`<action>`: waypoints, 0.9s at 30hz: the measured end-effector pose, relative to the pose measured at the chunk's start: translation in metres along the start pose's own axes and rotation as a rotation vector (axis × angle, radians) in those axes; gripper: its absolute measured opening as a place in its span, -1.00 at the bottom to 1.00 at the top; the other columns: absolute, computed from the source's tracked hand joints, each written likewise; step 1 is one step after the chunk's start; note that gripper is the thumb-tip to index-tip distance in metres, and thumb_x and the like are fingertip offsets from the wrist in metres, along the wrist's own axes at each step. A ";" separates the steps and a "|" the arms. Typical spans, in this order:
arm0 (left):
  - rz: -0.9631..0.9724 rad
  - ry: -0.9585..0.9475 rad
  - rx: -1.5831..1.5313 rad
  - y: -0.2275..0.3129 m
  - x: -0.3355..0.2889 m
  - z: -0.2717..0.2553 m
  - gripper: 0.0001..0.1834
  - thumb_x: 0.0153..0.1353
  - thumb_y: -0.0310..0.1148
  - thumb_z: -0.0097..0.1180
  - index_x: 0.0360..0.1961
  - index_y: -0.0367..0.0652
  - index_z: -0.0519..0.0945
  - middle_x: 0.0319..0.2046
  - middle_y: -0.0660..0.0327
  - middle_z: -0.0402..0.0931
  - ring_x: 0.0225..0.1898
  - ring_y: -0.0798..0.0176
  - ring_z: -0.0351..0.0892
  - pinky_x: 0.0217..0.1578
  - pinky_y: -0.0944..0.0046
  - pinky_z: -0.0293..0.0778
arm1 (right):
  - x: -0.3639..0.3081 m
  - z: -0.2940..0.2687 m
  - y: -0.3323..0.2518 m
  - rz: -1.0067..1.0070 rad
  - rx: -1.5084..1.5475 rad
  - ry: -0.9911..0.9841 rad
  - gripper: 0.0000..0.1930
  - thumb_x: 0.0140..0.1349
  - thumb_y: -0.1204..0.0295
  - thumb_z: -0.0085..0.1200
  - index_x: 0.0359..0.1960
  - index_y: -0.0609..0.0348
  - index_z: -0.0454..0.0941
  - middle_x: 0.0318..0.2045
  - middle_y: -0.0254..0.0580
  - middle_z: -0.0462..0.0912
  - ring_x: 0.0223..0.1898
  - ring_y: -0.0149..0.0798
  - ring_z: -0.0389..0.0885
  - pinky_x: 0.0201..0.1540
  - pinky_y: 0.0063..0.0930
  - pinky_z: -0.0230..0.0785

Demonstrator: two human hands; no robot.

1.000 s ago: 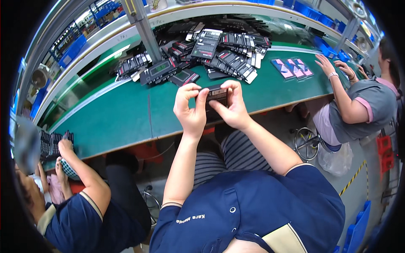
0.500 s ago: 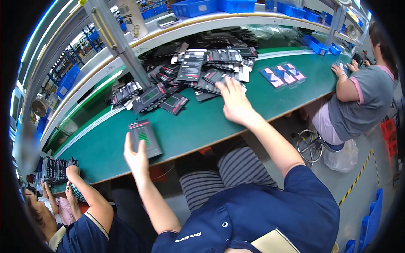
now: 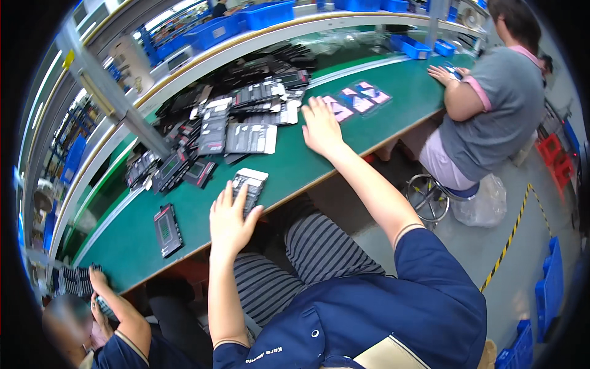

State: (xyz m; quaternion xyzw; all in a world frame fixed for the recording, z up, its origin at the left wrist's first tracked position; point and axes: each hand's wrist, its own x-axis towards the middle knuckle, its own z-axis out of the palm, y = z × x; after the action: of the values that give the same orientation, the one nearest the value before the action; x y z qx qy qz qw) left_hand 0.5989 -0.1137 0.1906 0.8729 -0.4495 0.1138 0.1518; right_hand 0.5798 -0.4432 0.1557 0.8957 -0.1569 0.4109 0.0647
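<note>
Left hand at the carton, right hand spread over the bench.
Your left hand is open, thumb apart from the fingers, which overlap the near part of a black-and-white carton; firm contact cannot be confirmed. This carton lies on the green bench, in front of the carton pile. Your right hand is wide, fingers extended and holding nothing visible, just beside the pink-and-blue packets. A separate dark box lies to the left, near the bench's front edge.
</note>
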 end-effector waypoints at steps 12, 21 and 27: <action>0.048 -0.099 -0.292 -0.011 0.020 -0.007 -0.31 -0.09 -0.19 0.45 0.07 -0.26 0.50 0.07 -0.02 0.47 0.12 -0.13 0.40 0.21 0.01 0.28 | -0.073 -0.085 -0.050 0.247 0.382 -0.089 -0.64 -0.14 0.24 0.32 -0.28 0.08 0.59 -0.11 -0.01 0.53 0.07 0.07 0.39 0.13 0.03 0.23; 0.199 -0.094 -0.347 -0.030 0.025 -0.016 -0.13 -0.38 0.01 0.55 0.03 -0.22 0.62 -0.07 0.06 0.50 0.02 -0.05 0.46 0.08 0.02 0.39 | -0.048 -0.097 -0.050 -0.207 0.963 -0.776 -0.62 -0.14 0.19 0.40 -0.28 0.01 0.59 0.20 -0.06 0.52 0.27 -0.05 0.35 0.40 0.21 -0.13; 0.184 -0.136 -0.359 -0.038 0.028 -0.019 -0.14 -0.32 -0.07 0.51 0.03 -0.28 0.47 -0.07 -0.01 0.54 -0.01 -0.10 0.53 0.01 0.03 0.45 | -0.043 -0.102 -0.139 -0.210 1.283 -0.705 -0.49 -0.03 0.71 -0.09 0.04 0.11 0.46 0.36 0.20 0.26 0.50 0.14 0.02 0.48 -0.11 -0.06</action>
State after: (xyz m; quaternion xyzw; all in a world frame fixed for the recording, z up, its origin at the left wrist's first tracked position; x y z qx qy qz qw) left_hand 0.6448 -0.1065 0.2111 0.7929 -0.5494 -0.0139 0.2631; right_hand 0.5269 -0.2776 0.1921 0.8465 0.1894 0.1014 -0.4871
